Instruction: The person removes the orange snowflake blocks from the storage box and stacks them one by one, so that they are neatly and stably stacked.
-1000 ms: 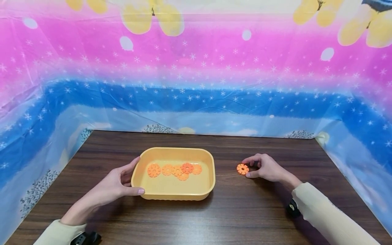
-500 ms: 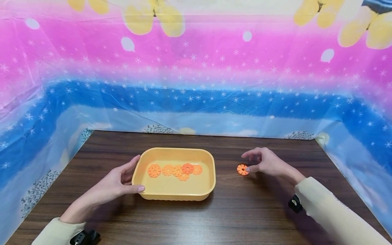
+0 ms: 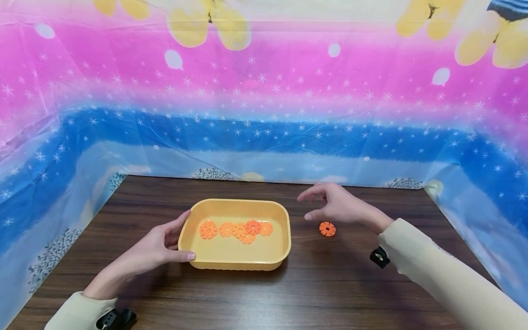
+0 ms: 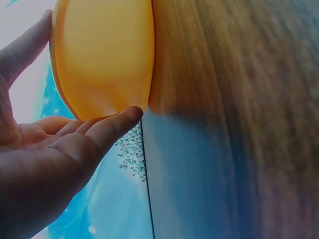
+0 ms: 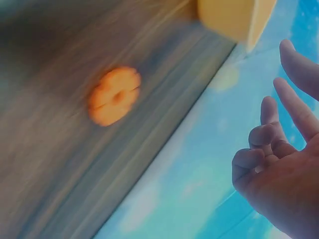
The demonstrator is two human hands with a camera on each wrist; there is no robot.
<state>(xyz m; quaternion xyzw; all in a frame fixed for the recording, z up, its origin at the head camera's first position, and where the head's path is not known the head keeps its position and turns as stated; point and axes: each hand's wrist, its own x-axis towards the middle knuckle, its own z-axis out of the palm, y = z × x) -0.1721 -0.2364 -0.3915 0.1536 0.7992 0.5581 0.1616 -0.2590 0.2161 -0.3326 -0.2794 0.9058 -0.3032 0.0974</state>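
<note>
My left hand (image 3: pixel 152 250) grips the left end of a yellow plastic tub (image 3: pixel 237 255), thumb on the front corner and fingers along the outer wall. In the left wrist view the same hand (image 4: pixel 55 149) spans the end of the tub. Several flat orange notched interlocking discs (image 3: pixel 208 231) lie inside, some overlapping. To the right of the tub, another orange notched disc (image 3: pixel 327 234) lies on the table. Above the table, between tub and disc, hovers my right hand (image 3: pixel 338 205) with nothing in it. The right wrist view has that disc (image 5: pixel 106 102) well away from the fingers.
The dark wood-grain table (image 3: pixel 268 298) is bordered at the back and sides by a pink and blue printed cloth (image 3: pixel 264 91). Black wrist devices sit at both cuffs.
My right hand lets go of the disc on the table, lifts off it and moves left and back towards the tub. The disc stays put; my left hand keeps its grip.
</note>
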